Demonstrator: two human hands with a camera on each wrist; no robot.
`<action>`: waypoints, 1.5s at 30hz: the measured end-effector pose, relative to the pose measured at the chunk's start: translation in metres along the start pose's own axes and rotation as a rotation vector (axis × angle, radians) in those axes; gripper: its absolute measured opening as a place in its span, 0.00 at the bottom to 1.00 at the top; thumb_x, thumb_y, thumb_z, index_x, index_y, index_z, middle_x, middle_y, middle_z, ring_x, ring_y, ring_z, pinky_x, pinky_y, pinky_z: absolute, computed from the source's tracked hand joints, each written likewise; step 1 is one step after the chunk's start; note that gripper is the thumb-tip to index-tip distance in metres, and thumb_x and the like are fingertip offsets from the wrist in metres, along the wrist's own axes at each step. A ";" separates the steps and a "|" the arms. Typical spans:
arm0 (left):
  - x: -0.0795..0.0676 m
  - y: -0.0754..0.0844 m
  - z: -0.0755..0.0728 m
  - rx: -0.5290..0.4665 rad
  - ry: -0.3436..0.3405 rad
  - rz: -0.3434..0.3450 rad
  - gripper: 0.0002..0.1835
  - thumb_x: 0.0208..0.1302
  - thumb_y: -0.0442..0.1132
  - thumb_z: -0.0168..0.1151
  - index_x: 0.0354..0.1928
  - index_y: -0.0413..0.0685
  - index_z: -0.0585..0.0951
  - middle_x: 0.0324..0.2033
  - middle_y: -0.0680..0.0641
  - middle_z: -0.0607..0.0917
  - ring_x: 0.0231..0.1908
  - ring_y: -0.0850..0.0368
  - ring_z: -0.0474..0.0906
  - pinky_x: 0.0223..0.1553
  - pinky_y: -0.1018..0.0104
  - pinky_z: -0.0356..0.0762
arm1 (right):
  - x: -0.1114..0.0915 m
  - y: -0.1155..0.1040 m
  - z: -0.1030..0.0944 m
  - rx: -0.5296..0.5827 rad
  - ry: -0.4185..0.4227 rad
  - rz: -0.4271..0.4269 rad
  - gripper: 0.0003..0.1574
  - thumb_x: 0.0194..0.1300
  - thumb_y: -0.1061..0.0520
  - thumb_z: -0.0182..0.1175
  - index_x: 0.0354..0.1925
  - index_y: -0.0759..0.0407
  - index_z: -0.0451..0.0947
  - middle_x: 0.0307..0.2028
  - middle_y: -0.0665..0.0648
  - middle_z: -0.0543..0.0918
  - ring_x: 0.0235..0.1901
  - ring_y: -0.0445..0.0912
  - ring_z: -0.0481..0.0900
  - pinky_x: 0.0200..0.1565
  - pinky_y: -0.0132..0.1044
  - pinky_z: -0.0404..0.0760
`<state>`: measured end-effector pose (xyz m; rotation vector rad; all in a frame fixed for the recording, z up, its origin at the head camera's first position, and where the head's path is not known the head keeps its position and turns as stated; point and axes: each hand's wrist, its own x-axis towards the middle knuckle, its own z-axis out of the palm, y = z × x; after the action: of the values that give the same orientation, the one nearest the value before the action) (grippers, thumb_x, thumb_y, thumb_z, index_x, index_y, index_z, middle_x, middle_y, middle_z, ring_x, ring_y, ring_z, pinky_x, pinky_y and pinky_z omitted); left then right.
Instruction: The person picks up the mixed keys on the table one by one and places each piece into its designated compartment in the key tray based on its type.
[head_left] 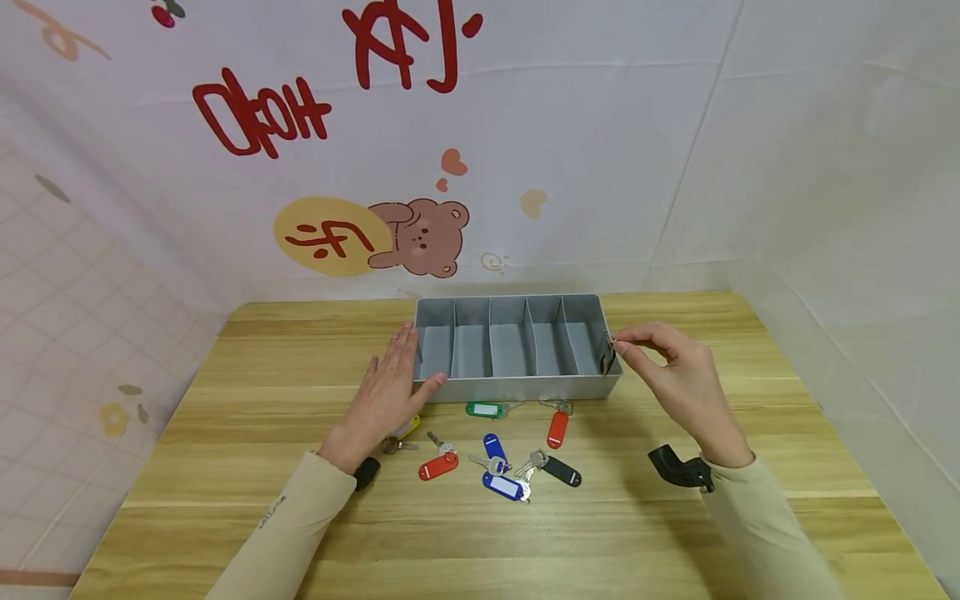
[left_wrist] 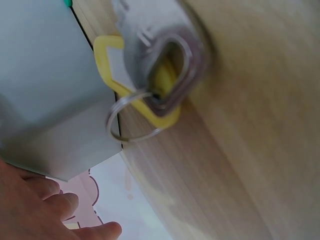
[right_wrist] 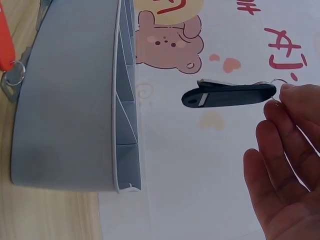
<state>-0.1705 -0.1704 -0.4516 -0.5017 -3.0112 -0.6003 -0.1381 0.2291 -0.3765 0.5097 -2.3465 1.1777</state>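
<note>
A grey box with five compartments [head_left: 517, 389] stands at the back of the table. My left hand [head_left: 386, 398] rests against its left end, fingers straight and thumb at the front corner. With thumb and fingertips my right hand [head_left: 688, 382] pinches the ring of a key with a black tag [right_wrist: 230, 96]. In the head view the tag hangs at the rightmost compartment; the right wrist view shows it above the box's rim. Below the left hand lies a key with a yellow tag [left_wrist: 103, 62], its ring and key bow large in the left wrist view.
Before the box lie tagged keys: a green tag [head_left: 484, 409], a red tag [head_left: 557, 430], another red tag [head_left: 438, 467], a blue tag [head_left: 495, 447], a second blue tag [head_left: 502, 486] and a black tag [head_left: 562, 472]. A printed white cloth [head_left: 585, 125] hangs behind the table.
</note>
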 end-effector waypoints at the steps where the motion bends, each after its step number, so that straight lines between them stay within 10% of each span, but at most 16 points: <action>1: 0.000 0.000 0.000 0.001 0.001 0.001 0.51 0.77 0.67 0.47 0.82 0.36 0.44 0.82 0.40 0.43 0.81 0.40 0.42 0.71 0.27 0.50 | 0.002 0.001 0.001 0.009 0.003 -0.003 0.12 0.63 0.69 0.71 0.44 0.58 0.89 0.40 0.52 0.89 0.43 0.30 0.82 0.52 0.22 0.77; 31: 0.000 0.002 0.000 -0.005 -0.001 0.007 0.50 0.77 0.67 0.46 0.82 0.36 0.44 0.82 0.39 0.43 0.81 0.42 0.42 0.71 0.27 0.51 | 0.030 0.046 0.035 0.007 -0.020 0.116 0.07 0.70 0.61 0.68 0.44 0.62 0.88 0.41 0.57 0.90 0.41 0.31 0.82 0.47 0.21 0.77; 45: -0.001 0.001 -0.001 -0.006 0.004 0.009 0.51 0.78 0.66 0.47 0.82 0.35 0.44 0.82 0.39 0.43 0.81 0.41 0.42 0.71 0.27 0.51 | 0.030 0.075 0.049 -0.155 -0.089 -0.002 0.05 0.67 0.67 0.69 0.42 0.63 0.88 0.39 0.60 0.89 0.41 0.56 0.87 0.46 0.54 0.82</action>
<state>-0.1696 -0.1698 -0.4499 -0.5131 -3.0027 -0.6095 -0.2131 0.2279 -0.4341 0.5198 -2.4880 0.9800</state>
